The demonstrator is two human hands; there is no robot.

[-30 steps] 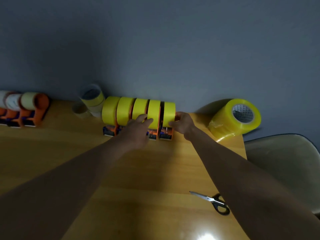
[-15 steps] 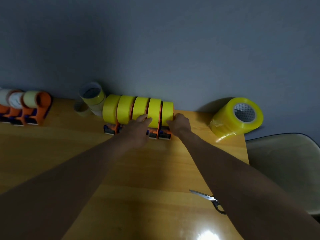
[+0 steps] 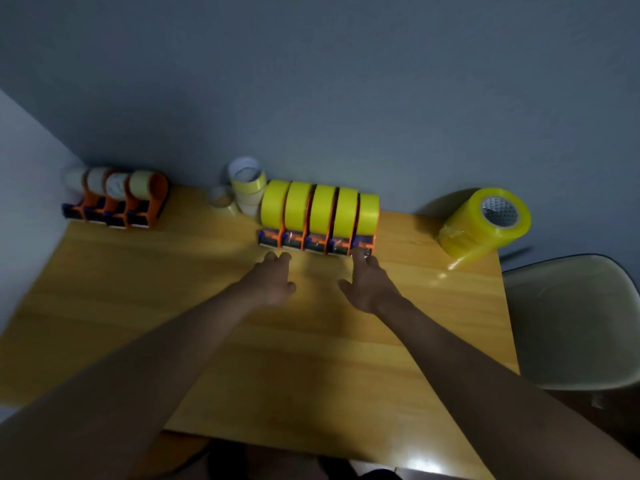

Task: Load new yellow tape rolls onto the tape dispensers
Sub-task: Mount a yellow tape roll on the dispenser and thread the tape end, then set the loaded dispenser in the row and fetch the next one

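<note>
Five yellow tape rolls (image 3: 320,207) stand upright, side by side, on orange dispensers (image 3: 313,242).

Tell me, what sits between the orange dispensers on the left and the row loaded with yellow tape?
In the head view, a small cluster of loose tape rolls stands against the wall between the left dispensers and the loaded row.

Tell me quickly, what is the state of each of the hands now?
Left hand: open, holding nothing.
Right hand: open, holding nothing; whether its fingertips touch the dispenser row cannot be told.
</note>
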